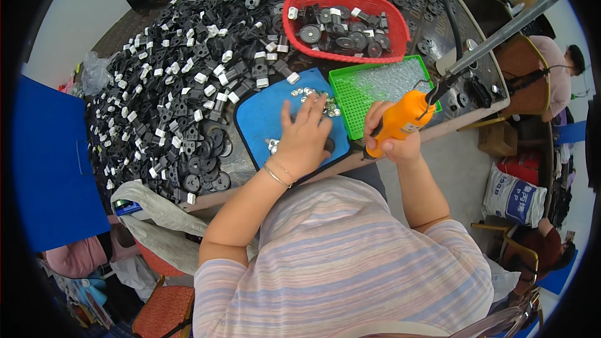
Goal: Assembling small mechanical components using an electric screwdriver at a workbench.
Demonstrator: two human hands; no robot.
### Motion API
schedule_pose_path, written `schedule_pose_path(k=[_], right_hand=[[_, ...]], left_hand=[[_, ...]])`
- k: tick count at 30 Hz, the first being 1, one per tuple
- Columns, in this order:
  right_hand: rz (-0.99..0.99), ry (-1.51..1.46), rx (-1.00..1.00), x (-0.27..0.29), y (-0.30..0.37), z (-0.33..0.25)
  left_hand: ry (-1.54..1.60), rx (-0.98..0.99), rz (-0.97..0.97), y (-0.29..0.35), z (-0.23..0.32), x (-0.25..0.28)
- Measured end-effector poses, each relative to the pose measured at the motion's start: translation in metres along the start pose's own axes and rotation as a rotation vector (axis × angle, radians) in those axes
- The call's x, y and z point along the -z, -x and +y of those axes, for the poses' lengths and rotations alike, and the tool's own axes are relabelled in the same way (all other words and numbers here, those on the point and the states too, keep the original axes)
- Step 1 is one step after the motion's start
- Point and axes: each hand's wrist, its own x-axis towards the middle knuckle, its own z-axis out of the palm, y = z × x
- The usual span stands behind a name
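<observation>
My right hand [405, 145] is wrapped round an orange electric screwdriver [404, 119], held upright beside the green tray and hung from a spring arm. Over a blue mat [256, 119] my left hand [303, 138] reaches with its fingers spread. Its fingertips are at a cluster of small shiny metal parts [332, 110]. A dark round part [328, 144] shows partly from beside that hand's thumb. More silvery pieces [273, 145] lie by the wrist. Whatever is under the palm is hidden. The green tray [347, 112] right of the mat holds many small clear or silvery screws.
A heap of black plastic parts with white ends [188, 75] covers the left and far table. Behind the tray stands a red basket [350, 57] of black wheels and blocks. The spring arm [507, 28] slants in from the upper right. People sit at another table on the right.
</observation>
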Motion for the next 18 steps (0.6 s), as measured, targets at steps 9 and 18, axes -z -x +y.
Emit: schedule_pose_path(k=[9,18], right_hand=[[0.021,0.005,-0.015,0.003,-0.002,-0.002],[0.016,0.001,-0.01,0.001,-0.002,0.0]], left_hand=[[0.054,0.181,0.072,0.011,-0.004,0.014],[0.071,0.125,0.075,0.007,-0.001,-0.003]])
